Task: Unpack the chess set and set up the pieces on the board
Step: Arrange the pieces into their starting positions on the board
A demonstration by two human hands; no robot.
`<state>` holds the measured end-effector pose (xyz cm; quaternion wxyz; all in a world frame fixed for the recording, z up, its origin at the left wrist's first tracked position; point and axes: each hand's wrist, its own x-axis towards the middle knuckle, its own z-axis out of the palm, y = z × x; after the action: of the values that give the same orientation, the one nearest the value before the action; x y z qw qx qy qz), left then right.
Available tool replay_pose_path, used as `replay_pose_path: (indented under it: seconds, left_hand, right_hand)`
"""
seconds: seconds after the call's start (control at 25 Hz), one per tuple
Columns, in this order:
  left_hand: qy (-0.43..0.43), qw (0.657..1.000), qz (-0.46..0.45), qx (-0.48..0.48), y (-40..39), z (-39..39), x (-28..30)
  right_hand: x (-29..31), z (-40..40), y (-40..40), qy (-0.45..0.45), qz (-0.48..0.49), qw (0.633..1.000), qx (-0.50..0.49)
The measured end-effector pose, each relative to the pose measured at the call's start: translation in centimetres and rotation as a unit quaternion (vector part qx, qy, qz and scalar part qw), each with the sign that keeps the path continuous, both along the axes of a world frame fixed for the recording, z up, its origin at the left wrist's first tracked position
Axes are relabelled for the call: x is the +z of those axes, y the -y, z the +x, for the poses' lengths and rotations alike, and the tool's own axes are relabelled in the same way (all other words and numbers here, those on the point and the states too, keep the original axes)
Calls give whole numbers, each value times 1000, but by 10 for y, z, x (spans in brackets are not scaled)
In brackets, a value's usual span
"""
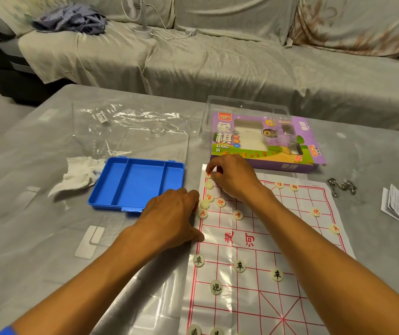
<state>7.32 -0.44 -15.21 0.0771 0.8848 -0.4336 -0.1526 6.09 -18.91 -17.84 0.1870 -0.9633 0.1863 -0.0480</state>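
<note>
Nearest to me, the paper board lies flat on the grey table, its red grid carrying black-marked pieces on the near half and red-marked pieces on the far half, several of them bunched along the far left edge. I note the left hand resting palm down at the board's left edge, thumb on the border; its fingertips reach a red-marked piece there, but I cannot tell whether they grip it. The right hand reaches over the board to its far left corner, fingers curled and pinching a corner piece. Left of the board sits an open blue tray, with a crumpled tissue beside it and a clear lid and plastic wrap behind. Beyond the board lies the purple box with a clear shell over it. To the right are metal rings and a folded leaflet. Farthest off, a covered sofa holds a small fan and bundled clothing.
</note>
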Motion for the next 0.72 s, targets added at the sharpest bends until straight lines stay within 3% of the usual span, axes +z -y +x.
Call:
replay_pose_path:
  seconds: [0.52,0.72]
  left_hand:
    - [10,1000,3,-4,-1,-2,4]
    - [6,1000,-1,-5,-2,-1,3]
  right_hand:
    - [8,-24,-2,-33,-23,994,104]
    - [10,-33,4,-25,65,995,68]
